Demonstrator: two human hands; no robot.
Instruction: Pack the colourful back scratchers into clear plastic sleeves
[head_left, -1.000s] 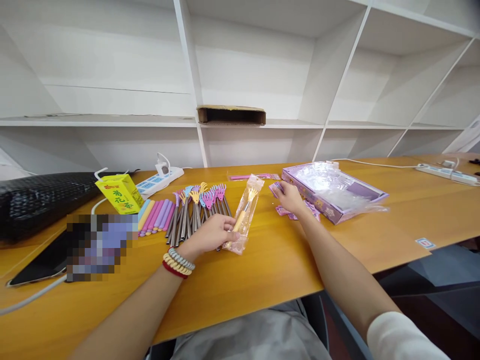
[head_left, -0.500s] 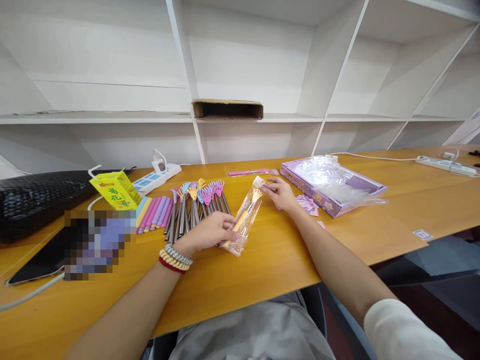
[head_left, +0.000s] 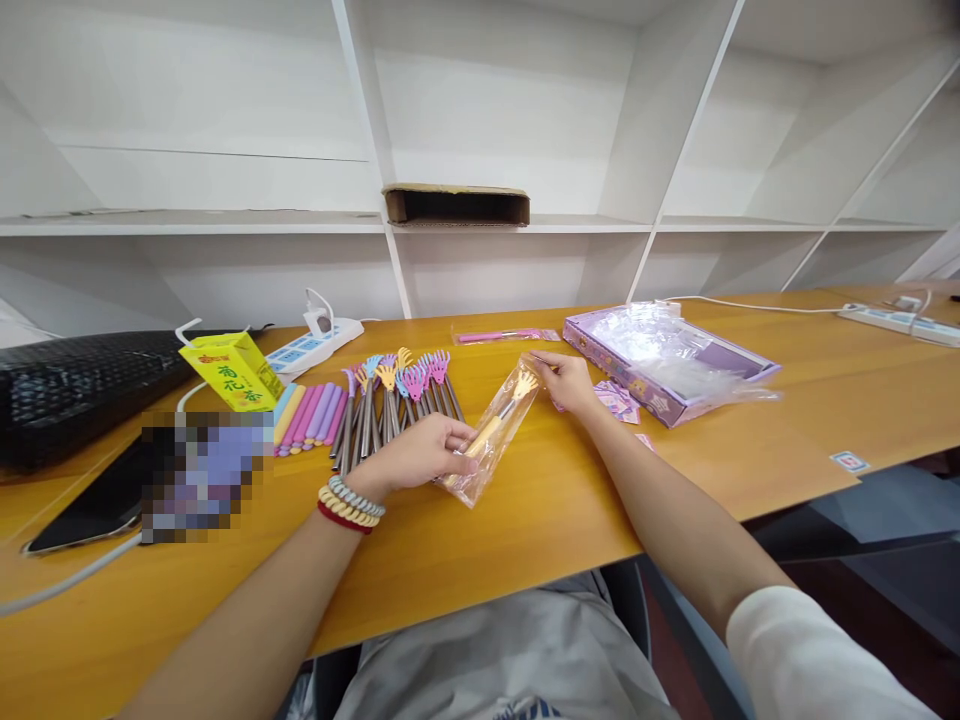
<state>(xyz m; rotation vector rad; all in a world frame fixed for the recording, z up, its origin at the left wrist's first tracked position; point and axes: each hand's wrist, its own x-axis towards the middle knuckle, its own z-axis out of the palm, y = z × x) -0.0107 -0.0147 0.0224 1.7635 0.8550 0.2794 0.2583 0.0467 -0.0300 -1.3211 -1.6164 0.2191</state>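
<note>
A yellow back scratcher (head_left: 487,434) with a hand-shaped head lies slantwise inside a clear plastic bag (head_left: 504,440). My left hand (head_left: 425,453) is closed round the handle end through the plastic, thumb on top. At the far end of the bag, my right hand (head_left: 566,382) pinches its edge just beyond the scratcher's head. Left of the bag are several grey scratcher rods (head_left: 375,425) with pink, blue, orange and purple heads. Several coloured handle tubes (head_left: 311,415) lie beside them. Behind the hands rests a bagged pink back scratcher (head_left: 499,337).
A purple box (head_left: 671,408) holding clear bags stands right of my right hand, with small printed cards (head_left: 618,402) beside it. On the left are a yellow drink carton (head_left: 232,372), a power strip (head_left: 319,345), a tablet (head_left: 90,495) and a black bag (head_left: 90,395).
My right hand's fingers have shifted slightly at the bag's far end, and a small dark purple piece seen in them before no longer shows. My left hand keeps its grip; the view has shifted slightly.
</note>
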